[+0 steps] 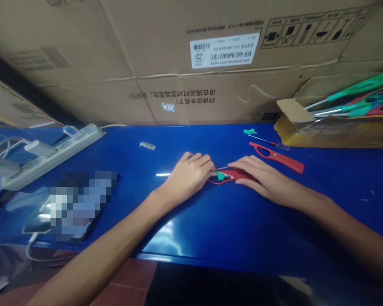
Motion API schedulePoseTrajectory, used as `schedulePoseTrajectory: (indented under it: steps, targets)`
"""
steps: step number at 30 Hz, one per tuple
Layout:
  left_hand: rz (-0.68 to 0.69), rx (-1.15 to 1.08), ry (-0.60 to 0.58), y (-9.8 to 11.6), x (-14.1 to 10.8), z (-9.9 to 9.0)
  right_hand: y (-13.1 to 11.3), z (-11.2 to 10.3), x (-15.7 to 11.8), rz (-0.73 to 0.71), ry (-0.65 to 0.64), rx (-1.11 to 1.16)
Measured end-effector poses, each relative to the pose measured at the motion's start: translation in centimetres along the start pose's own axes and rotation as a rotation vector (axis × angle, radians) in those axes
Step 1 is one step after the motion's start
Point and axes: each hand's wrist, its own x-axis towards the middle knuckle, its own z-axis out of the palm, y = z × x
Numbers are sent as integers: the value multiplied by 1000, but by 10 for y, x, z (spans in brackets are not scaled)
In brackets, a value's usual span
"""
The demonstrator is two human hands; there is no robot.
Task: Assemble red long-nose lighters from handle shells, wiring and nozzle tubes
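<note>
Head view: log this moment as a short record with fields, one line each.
surface: blue table
left hand: left hand lies flat, fingertips at the red casing with green part
right hand: right hand rests over the same casing
metal rod: thin metal rod shows left of the left hand
spare part: second red casing lies behind the right hand
far right: open carton of red and green long-nosed pieces
left side: white power strip with plugs
backdrop: large cardboard boxes
</note>
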Motion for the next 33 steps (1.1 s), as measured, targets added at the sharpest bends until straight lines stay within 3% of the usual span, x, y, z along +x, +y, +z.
schedulePoseTrajectory:
  steps: [6, 13, 20, 33]
  targets:
    - [43, -7, 5, -6, 0, 0, 0, 3, 2, -20, 9, 29]
    - [74, -79, 97, -10, 1, -1, 0, 2, 0, 4, 26, -6]
    - [80, -9, 129, -9, 3, 6, 6, 2, 0, -27, 31, 57]
    - [89, -200, 77, -9, 1, 6, 4, -2, -2, 10, 15, 16]
